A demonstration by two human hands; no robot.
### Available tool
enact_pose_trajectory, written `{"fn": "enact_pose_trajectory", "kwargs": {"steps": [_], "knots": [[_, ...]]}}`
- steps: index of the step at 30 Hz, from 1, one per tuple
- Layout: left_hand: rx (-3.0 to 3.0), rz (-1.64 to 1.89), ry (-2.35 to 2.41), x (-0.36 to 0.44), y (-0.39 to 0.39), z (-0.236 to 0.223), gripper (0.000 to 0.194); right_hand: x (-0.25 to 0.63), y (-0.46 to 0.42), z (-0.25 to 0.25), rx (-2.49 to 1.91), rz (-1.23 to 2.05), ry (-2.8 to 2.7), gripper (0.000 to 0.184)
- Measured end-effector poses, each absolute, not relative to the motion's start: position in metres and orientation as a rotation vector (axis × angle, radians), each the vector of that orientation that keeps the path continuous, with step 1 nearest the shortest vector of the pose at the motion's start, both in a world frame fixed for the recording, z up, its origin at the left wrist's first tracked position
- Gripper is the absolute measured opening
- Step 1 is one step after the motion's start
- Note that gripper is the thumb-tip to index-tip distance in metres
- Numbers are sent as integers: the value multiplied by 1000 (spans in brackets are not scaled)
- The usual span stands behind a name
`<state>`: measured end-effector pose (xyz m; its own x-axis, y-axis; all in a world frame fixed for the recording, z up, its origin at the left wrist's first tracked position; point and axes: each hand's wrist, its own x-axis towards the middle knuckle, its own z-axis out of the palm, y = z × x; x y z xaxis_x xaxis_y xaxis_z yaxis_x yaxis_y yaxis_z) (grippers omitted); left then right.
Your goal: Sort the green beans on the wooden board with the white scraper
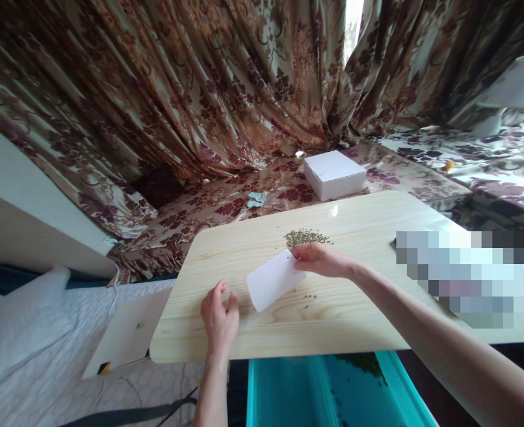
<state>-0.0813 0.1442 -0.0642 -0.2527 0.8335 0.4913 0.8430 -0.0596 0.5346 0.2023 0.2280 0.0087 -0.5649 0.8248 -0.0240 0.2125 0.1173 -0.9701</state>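
Observation:
My right hand (314, 259) pinches a white card (273, 280) by its far right corner, tilted over the wooden tabletop. Just beyond that hand lies a heap of small green-brown seeds (304, 237), with a few strays nearer me. My left hand (220, 314) is left of the card and apart from it, its fingers loosely bent, spread and holding nothing. Below the front edge of the table (191, 332) stands a turquoise tub (284, 391) with a divider; more seeds (364, 363) are in its right compartment.
A blurred-out object (462, 279) lies on the table's right side. Behind the table, a white box (335, 175) and a folded pale cloth (256, 200) rest on a flowered seat. On the left are a bed (79, 320) and a flat pale board (128, 332).

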Motion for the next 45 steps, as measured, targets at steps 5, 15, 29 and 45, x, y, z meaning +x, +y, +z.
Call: {"fn": "enact_pose_trajectory", "kwargs": {"steps": [5,15,29,45], "knots": [[-1919,-1285,-2152,-86,146,-67,35,190,245,5,-1026,1501,-1957,14],[-1935,-1275,-2149,-85,145,-66,36,195,246,8,-1060,1498,-2066,16],[-1933,-1220,-2135,-84,146,-66,35,222,229,17,-1076,1509,-2160,18],[-1942,-1188,-2118,-85,147,-69,35,262,174,26,-1277,1370,-2191,21]]}}
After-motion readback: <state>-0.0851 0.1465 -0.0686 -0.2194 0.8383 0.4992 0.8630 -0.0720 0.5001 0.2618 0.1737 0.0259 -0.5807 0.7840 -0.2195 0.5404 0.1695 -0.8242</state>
